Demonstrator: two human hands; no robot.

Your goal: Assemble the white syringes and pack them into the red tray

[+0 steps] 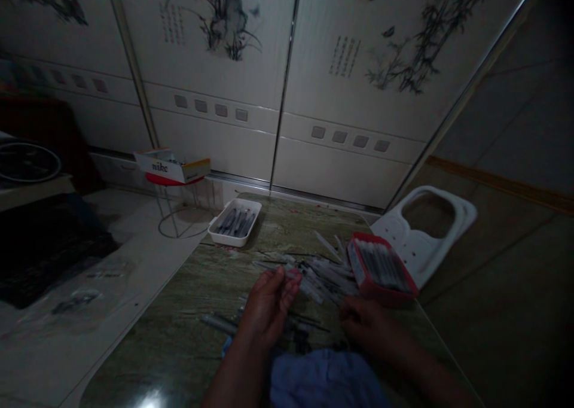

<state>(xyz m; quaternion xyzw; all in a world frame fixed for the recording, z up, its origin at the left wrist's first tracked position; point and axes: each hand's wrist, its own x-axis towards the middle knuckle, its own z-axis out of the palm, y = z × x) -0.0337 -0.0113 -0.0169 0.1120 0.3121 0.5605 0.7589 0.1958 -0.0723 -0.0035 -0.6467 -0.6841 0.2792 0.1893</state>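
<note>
My left hand (271, 297) is closed, thumb against fingers, around a slim pale stick (264, 266) that looks like a pen barrel. My right hand (361, 318) is curled at the table's right side, below the red basket; what its fingers hold, if anything, is too dark to make out. Between and beyond my hands spreads a loose pile of clear, thin pen-like pieces (320, 276), some with dark parts. A red basket (389, 294) at the right holds many similar pieces in a row. Near my left forearm lie grey sticks (219, 323) and small black parts (301, 339).
A white tray (231, 239) with dark slim pieces stands at the table's far left. Behind it, an open box (165, 167) rests on a red stool (173, 180). A white plastic chair (442, 249) stands right of the table (179, 330). Sliding cabinet doors (215, 139) close off the back.
</note>
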